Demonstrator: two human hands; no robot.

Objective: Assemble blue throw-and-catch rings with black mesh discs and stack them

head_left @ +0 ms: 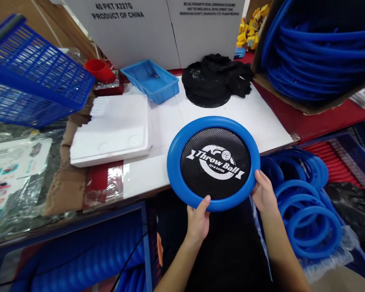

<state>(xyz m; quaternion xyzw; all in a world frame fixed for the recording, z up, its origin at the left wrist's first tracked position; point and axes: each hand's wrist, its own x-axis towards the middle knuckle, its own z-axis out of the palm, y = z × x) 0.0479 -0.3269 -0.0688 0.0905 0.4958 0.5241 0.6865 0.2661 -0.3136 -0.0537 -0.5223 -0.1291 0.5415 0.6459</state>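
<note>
A round throw-ball disc with a blue plastic rim and a black mesh centre printed "Throw Ball" is held up over the near edge of the table. My left hand grips its lower rim, thumb on top and fingers underneath. On the lower right side my right hand is closed on the rim as well; its fingers are partly hidden behind the disc. Beyond the disc, a pile of black mesh pieces lies on the white board.
Left of the disc are a white foam slab, a light blue tray, a red cup and a blue basket. Blue rings are heaped at lower right; more blue rings fill a box. Large cartons stand behind.
</note>
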